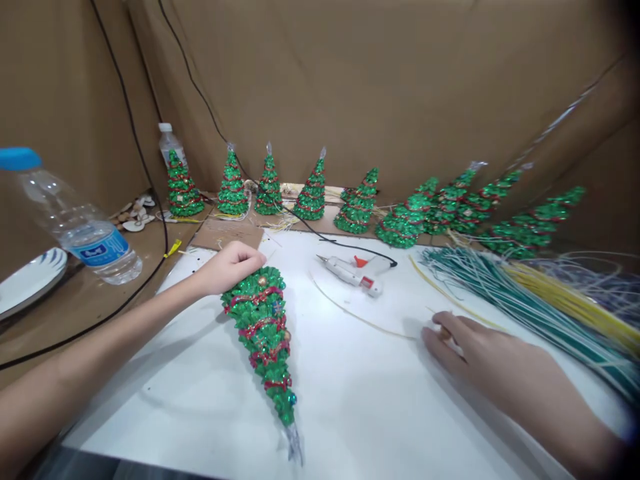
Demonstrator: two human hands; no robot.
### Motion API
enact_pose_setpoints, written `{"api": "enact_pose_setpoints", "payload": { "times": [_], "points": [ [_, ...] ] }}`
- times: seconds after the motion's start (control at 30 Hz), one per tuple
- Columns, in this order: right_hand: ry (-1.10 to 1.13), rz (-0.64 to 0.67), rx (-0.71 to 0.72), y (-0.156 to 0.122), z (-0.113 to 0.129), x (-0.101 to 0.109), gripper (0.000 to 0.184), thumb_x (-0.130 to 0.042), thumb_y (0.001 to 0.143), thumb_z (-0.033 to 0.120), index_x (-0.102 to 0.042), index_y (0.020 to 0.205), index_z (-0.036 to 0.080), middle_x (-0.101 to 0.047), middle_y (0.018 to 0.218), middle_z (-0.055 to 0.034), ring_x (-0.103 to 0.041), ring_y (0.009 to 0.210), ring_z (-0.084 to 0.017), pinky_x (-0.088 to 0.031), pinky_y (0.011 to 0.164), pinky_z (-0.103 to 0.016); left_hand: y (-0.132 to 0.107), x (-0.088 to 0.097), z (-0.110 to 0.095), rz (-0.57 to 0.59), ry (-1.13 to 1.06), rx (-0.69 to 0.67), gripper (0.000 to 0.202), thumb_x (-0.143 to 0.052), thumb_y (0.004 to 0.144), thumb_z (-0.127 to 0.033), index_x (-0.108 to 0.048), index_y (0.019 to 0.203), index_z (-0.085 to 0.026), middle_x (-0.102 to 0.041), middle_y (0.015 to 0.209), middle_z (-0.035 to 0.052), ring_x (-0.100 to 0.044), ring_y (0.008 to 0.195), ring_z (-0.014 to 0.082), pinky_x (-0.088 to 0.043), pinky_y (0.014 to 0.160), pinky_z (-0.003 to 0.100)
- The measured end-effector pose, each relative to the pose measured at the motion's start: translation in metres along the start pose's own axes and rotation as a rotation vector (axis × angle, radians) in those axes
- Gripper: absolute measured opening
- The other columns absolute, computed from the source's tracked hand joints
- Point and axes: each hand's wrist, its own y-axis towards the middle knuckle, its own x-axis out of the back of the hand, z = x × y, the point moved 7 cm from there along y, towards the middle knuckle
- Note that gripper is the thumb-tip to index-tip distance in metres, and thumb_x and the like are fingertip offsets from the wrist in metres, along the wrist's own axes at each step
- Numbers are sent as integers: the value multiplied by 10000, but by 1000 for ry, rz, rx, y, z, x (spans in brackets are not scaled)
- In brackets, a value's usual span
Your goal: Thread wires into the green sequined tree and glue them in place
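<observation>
My left hand is closed around the wide base of a green sequinned cone tree with red garland. The tree lies on its side on the white board, tip pointing toward me. My right hand rests on the board at the right, fingers bent and pressed down on a thin pale strand beside a small brownish bit I cannot make out. A white glue gun with an orange trigger lies between the hands, farther back.
A row of several finished green trees stands along the cardboard back wall. Bundles of green and yellow strips lie at right. At left are a water bottle, a plate, a black cable and small shells.
</observation>
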Motion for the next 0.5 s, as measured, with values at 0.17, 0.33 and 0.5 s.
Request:
{"api": "enact_pose_setpoints", "payload": {
  "times": [0.17, 0.33, 0.5],
  "points": [
    [-194, 349, -73, 1, -9, -29, 284, -415, 904, 440, -598, 852, 229, -719, 835, -86, -675, 688, -262, -324, 527, -303, -1, 1, 1, -9, -6, 15, 396, -447, 812, -436, -310, 521, -206, -246, 527, -51, -270, 511, 94, -229, 478, 238],
    [-220, 336, -4, 4, 7, -20, 320, -351, 945, 364, -627, 985, 208, -714, 915, -104, -693, 768, -266, -420, 582, -332, -1, 0, 1, -6, -6, 7, 394, -423, 818, -441, -298, 527, -207, -241, 529, -53, -270, 512, 94, -236, 487, 237],
    [-76, 200, 275, 6, 53, -11, 279, -420, 934, 306, -659, 1028, 198, -687, 1021, -107, -672, 945, -242, -518, 724, -344, -2, -1, 1, -8, -26, 5, 376, -430, 811, -415, -293, 527, -209, -240, 526, -54, -264, 504, 91, -229, 484, 237]
  ]
}}
